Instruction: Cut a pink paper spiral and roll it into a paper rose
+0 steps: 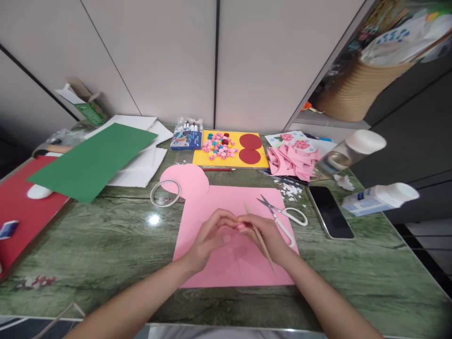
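Observation:
Over a pink paper sheet (219, 268), my two hands meet at the fingertips. Between the thumb and fingers of my right hand (266, 235) is a small pink piece (241, 226), which looks like rolled paper. A thin wooden stick (264, 248) lies slantwise in the same hand. My left hand (212, 235) has its fingers curved towards the pink piece and its thumb apart from them; whether its fingertips touch the piece is hard to see. White-handled scissors (282, 214) lie spread on the sheet beside my right hand.
Behind lie pink paper circles (190, 179), a tape ring (165, 193), and yellow paper (208, 161) with small coloured rolls (221, 146) and red circles (250, 141). Pink strips (293, 160), a phone (330, 212) and a glue bottle (379, 198) are right; green paper (95, 160) is left.

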`<state>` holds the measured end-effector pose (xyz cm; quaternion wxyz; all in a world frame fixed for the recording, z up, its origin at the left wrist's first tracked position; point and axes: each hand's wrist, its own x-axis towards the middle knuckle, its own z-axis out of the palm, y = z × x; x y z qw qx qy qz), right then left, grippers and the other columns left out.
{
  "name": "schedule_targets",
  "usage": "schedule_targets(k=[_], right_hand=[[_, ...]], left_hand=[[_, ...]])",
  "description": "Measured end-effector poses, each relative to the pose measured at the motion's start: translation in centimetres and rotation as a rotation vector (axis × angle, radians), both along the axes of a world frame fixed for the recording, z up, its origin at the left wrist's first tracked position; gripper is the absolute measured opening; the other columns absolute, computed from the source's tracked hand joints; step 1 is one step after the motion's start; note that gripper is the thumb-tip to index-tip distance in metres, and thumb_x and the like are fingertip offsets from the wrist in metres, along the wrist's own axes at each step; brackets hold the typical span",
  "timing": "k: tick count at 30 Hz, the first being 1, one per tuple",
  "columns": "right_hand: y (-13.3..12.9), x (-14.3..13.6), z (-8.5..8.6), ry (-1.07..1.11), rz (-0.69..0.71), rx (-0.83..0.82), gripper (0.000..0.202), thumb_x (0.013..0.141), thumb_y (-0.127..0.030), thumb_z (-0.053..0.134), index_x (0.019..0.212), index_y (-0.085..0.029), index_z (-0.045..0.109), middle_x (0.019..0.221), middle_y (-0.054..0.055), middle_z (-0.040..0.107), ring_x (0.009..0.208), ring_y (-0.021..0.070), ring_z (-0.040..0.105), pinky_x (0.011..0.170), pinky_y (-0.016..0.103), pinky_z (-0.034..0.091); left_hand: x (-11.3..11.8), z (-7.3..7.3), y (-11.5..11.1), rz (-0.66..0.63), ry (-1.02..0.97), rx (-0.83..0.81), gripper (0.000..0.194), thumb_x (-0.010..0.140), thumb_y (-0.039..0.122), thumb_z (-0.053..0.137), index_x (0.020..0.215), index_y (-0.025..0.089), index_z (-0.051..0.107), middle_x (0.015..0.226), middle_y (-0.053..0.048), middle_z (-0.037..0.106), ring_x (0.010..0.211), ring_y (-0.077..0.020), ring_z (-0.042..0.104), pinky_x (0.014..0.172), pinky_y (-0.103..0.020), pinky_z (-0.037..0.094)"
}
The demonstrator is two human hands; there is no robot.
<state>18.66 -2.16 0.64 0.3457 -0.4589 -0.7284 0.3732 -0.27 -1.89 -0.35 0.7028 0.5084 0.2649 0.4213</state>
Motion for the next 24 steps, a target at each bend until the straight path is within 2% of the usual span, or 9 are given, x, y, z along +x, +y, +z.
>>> schedule_targets(k=[5,10,15,19,24], right_hand=[[0.3,0.1,-0.2,0.007,0.018,-0.060,0.017,0.086,-0.031,0.054,0.096,-0.019,0.059,0.082,0.003,0.066,0.074,0.0146,0.062,0.068,0.023,0.047],[0.5,-0.3,-0.4,0.002,0.012,-0.113,0.018,0.087,-0.031,0.051,0.099,-0.019,0.056,0.081,0.002,0.064,0.074,0.0140,0.060,0.067,0.022,0.046],[0.4,-1.1,-0.3,-0.015,-0.022,-0.119,0.016,0.086,-0.029,0.052,0.099,-0.020,0.056,0.087,0.003,0.064,0.078,0.0140,0.060,0.071,0.023,0.046],[0.3,-1.3,-0.2,-0.044,-0.055,-0.109,0.017,0.088,-0.030,0.050,0.100,-0.020,0.056,0.090,0.004,0.065,0.080,0.0139,0.061,0.072,0.023,0.045],[0.1,-0.9,0.2,-0.090,-0.103,-0.127,0.019,0.089,-0.029,0.046,0.103,-0.020,0.054,0.088,0.003,0.065,0.080,0.0140,0.061,0.073,0.024,0.045]], left_hand=[[0.3,0.0,0.4,-0.004,-0.065,-0.058,0.030,0.077,0.021,0.058,0.106,0.018,0.053,0.102,-0.008,0.062,0.102,-0.0217,0.054,0.091,-0.036,0.036],[0.7,0.2,0.9,0.036,-0.099,-0.254,0.023,0.073,0.017,0.066,0.095,0.017,0.060,0.090,-0.005,0.065,0.088,-0.0167,0.059,0.081,-0.030,0.042],[1.0,0.6,1.1,0.072,-0.108,-0.397,0.013,0.069,0.017,0.069,0.081,0.013,0.064,0.086,-0.005,0.065,0.083,-0.0151,0.060,0.081,-0.029,0.042],[1.0,0.5,1.4,0.107,-0.104,-0.457,0.015,0.068,0.018,0.071,0.080,0.014,0.063,0.083,-0.003,0.065,0.079,-0.0113,0.059,0.076,-0.024,0.041],[0.5,0.2,2.0,0.190,-0.027,-0.446,0.020,0.069,0.024,0.071,0.081,0.016,0.058,0.071,0.001,0.062,0.064,-0.0075,0.054,0.065,-0.022,0.038]])
